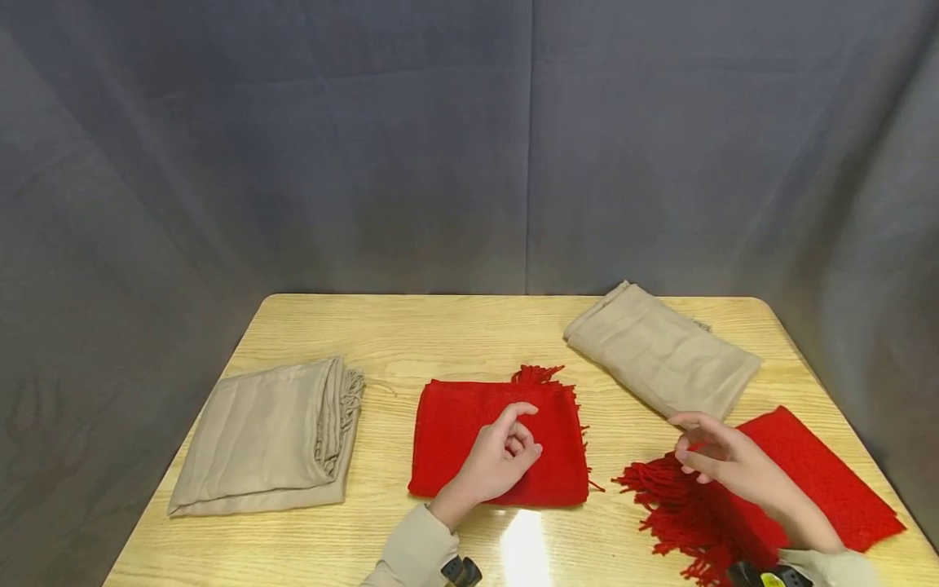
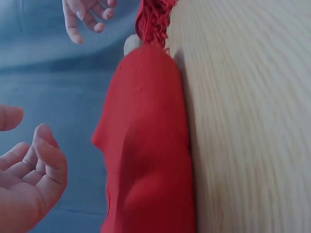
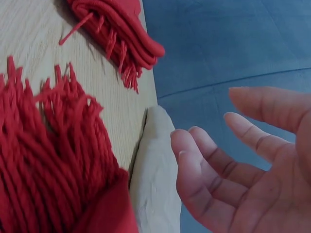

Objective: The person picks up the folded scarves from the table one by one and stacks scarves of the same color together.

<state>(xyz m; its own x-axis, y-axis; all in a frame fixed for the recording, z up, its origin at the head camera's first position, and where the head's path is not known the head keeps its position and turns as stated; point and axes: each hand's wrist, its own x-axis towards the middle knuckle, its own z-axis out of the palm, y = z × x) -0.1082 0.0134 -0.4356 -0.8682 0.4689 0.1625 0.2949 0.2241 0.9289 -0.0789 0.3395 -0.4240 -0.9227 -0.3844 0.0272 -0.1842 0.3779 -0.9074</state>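
A folded red scarf (image 1: 455, 424) with fringe along its right side lies at the middle of the table. Over it hovers my left hand (image 1: 499, 456), fingers loosely bent and holding nothing; the left wrist view shows a gap between that hand (image 2: 29, 179) and the scarf (image 2: 146, 145). My right hand (image 1: 734, 465) is above a second red scarf (image 1: 829, 473), whose long fringe spreads toward the left. In the right wrist view this hand (image 3: 243, 179) is empty, its fingers relaxed and apart from the fringe (image 3: 53, 160).
A folded beige scarf (image 1: 257, 440) with fringe on its right lies at the table's left. Another folded beige cloth (image 1: 660, 350) lies slanted at the back right, near the second red scarf. Grey curtain (image 1: 440, 163) hangs behind the wooden table (image 1: 411, 334).
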